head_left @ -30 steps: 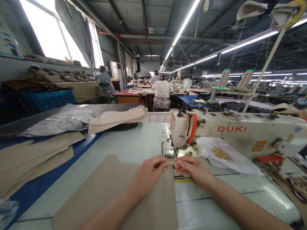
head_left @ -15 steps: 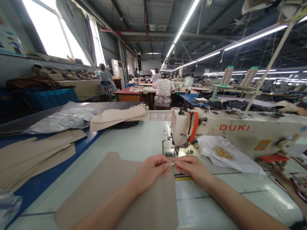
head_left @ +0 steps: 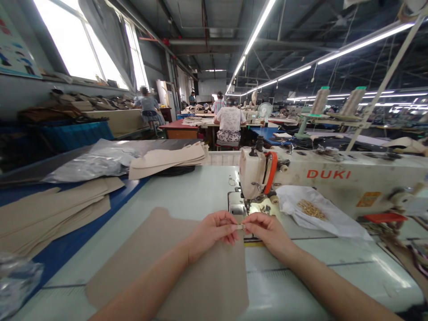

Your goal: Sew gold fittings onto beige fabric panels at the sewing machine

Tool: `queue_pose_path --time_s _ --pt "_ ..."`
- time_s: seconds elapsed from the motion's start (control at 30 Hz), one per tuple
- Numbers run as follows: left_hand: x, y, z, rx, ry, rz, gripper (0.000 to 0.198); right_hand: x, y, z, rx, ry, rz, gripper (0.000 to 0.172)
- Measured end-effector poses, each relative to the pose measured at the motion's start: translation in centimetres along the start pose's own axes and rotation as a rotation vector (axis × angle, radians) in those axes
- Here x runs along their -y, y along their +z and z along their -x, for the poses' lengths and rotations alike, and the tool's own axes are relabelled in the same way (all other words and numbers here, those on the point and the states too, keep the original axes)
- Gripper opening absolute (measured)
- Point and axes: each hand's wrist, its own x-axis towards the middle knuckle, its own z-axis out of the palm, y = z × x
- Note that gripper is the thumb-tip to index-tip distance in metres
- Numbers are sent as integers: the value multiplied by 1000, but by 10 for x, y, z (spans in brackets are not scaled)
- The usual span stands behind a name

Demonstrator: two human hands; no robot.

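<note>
My left hand (head_left: 212,231) and my right hand (head_left: 267,231) meet in front of the sewing machine, pinching a small pale strip (head_left: 239,226) between their fingertips. Its material is too small to tell. Under my left hand and forearm lies a flat beige material panel (head_left: 167,263) on the pale green machine table (head_left: 203,191). Just beyond my fingers stands the cream DUKI sewing machine head (head_left: 254,176), with its needle and presser foot (head_left: 247,206) close to my right hand. A white plastic bag of small brass fittings (head_left: 310,209) sits to the right.
A stack of beige cut panels (head_left: 50,209) lies left on a blue surface, with a silvery plastic bag (head_left: 93,162) and more panels (head_left: 165,160) behind. Thread cones (head_left: 321,101) stand at right. Co-workers (head_left: 229,122) sit at tables beyond.
My hands have drawn slightly closer and higher, with the pale strip more visible between them. The whole view has drifted a little as my head moved. The panel has stayed under my left forearm.
</note>
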Motion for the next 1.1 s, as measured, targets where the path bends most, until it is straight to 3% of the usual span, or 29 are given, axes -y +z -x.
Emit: queue_pose_path --time_s 0.17,0.3,0.4,0.77,0.9,1.1 --pt "4 1 -4 -29 36 -49 33 -1 6 -6 40 12 13 13" --pt "0 2 -1 -82 34 -24 32 0 7 -13 80 78 -53 20" --pt "-2 2 -1 -133 -17 50 33 -1 8 -14 41 116 -143 26" --pt "-9 5 0 -119 -58 -80 19 -8 10 -11 56 121 -159 29" --pt "-4 3 -1 -113 -28 -128 10 -6 12 -9 83 76 -111 26" --pt "2 1 3 -208 164 -365 3 -1 16 1 52 -118 116 21"
